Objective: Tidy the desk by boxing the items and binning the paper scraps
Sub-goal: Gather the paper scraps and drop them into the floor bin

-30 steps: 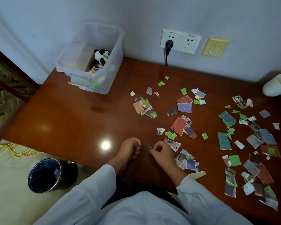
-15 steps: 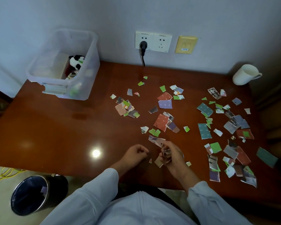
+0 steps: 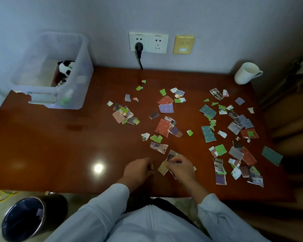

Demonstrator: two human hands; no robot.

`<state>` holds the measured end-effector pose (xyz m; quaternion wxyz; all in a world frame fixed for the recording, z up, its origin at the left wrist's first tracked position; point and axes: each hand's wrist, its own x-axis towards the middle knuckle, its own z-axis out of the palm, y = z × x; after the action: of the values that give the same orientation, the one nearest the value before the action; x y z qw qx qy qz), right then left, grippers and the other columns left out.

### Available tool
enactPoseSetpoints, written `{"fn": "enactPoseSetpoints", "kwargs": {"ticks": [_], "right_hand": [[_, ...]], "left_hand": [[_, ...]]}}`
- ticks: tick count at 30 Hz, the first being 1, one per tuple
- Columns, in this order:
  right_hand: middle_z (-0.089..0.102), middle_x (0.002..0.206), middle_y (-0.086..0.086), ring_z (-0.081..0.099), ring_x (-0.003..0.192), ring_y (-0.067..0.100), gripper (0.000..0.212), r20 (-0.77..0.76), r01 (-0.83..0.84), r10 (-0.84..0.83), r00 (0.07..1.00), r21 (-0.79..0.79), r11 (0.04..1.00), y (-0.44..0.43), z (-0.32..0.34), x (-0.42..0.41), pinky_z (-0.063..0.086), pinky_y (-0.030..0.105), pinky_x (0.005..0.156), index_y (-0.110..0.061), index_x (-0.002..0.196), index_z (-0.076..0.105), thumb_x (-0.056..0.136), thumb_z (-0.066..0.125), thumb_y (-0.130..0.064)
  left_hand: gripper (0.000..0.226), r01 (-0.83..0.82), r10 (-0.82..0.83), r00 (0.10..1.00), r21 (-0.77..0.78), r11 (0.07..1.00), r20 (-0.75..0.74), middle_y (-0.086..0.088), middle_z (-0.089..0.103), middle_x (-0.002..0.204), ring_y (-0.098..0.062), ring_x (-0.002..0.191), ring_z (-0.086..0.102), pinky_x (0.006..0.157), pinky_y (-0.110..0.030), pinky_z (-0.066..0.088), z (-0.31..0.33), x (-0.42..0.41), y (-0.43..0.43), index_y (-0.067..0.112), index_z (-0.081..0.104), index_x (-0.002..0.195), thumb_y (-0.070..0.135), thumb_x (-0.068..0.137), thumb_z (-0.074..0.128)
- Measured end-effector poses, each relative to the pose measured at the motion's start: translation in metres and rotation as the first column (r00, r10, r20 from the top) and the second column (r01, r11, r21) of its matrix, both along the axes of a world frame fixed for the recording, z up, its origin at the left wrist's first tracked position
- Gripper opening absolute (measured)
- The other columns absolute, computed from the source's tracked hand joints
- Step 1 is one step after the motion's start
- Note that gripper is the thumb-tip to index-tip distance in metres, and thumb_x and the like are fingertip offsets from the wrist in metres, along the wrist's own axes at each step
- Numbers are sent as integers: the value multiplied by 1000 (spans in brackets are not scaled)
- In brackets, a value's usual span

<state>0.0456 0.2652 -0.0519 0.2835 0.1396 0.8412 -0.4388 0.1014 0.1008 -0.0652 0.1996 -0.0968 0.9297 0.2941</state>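
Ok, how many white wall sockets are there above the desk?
2. The left socket holds a black plug; the right socket, right beside it, is free. A yellow plate sits further right.

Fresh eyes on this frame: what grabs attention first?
Torn colourful paper scraps lie strewn over the middle and right of the dark wooden desk. At the front edge the right hand pinches a small bundle of pieces, with the left hand curled beside it. A clear box holding a panda toy sits back left, and a black bin stands on the floor, front left.
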Motion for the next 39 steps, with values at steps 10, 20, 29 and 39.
{"fn": "enactPoseSetpoints", "kwargs": {"ticks": [10,20,29,39], "right_hand": [[67,111,-2,63,95,18,29,-58,-401,456,888,387,830,-6,-10,6,39,19,56,-30,110,51,86,67,-30],[57,63,-3,44,46,7,4,159,128,-87,983,-269,955,-4,1,-7,29,19,42,-17,86,63,89,62,-19],[65,77,9,68,79,23,15,484,527,-261,835,-569,632,-14,20,-34,51,23,49,-7,86,55,85,45,4],[63,91,-3,58,81,13,11,50,100,-95,994,-112,989,-36,-2,-64,42,23,57,-18,93,66,85,68,-24]], "left_hand": [[15,-488,422,872,499,716,247,2,58,79,-10,72,54,62,-21,42,0,-6,2,17,56,82,27,91,63],[15,-788,449,557,616,18,699,-4,66,78,-12,60,57,49,-21,45,17,-27,-3,5,58,96,13,92,45],[18,-731,428,582,675,-97,692,-2,44,61,-14,51,41,41,-20,35,15,-46,-4,13,39,73,-1,77,28],[8,-697,588,694,591,407,415,2,50,67,-10,56,44,45,-18,33,17,-67,-16,14,60,87,16,92,53]]}}
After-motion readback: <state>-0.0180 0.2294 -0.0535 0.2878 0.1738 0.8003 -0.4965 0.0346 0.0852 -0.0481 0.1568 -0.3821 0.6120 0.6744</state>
